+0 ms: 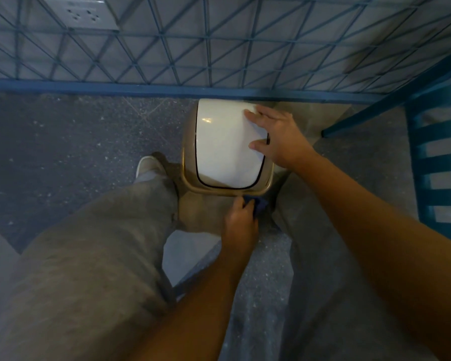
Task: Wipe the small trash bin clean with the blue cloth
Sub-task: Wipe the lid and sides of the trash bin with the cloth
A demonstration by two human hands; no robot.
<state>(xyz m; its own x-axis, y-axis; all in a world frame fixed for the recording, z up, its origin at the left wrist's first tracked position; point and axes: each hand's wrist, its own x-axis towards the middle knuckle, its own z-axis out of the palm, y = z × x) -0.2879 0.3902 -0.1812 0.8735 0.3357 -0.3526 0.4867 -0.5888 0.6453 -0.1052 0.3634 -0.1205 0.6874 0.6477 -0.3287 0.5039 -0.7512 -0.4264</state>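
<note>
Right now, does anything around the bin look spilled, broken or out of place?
Nothing stands out. The small beige trash bin stands upright, white lid closed, no spill visible. The right hand rests on the lid; the left hand holds the blue cloth at its near side.

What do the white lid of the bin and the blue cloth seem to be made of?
The white lid looks like glossy plastic: bright highlights reflect on it. The blue cloth seems soft, matte fabric, crumpled in the left hand; its weave is too blurred to tell.

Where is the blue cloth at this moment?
In the head view, just right of centre, the blue cloth is held in the left hand against the near rim of the small trash bin.
</note>
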